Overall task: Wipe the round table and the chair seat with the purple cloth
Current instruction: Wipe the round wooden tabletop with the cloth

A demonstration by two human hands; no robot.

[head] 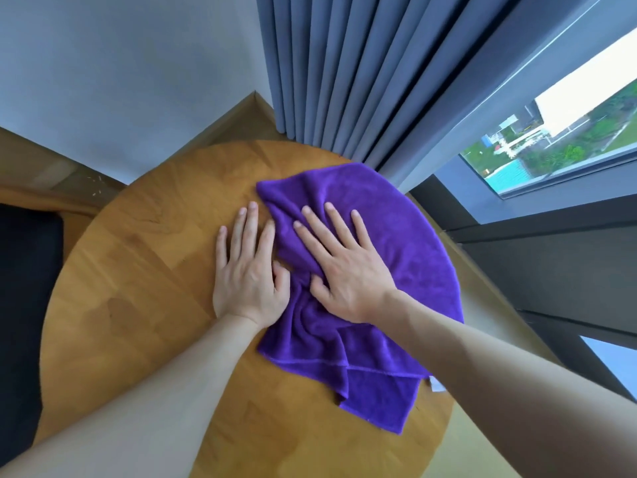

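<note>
The round wooden table point(138, 291) fills the middle of the view. A crumpled purple cloth point(406, 236) lies on its right half, reaching the table's right rim. My right hand point(344, 267) presses flat on the cloth with its fingers spread. My left hand point(248, 270) lies flat on the bare wood just left of the cloth, its thumb and index finger touching the cloth's edge. A black chair seat point(24, 305) shows at the left edge, partly cut off by the frame.
Grey-blue curtains point(344, 70) hang right behind the table. A window point(558, 132) and its dark frame run along the right. A white wall point(120, 74) with a wooden skirting stands at the back left.
</note>
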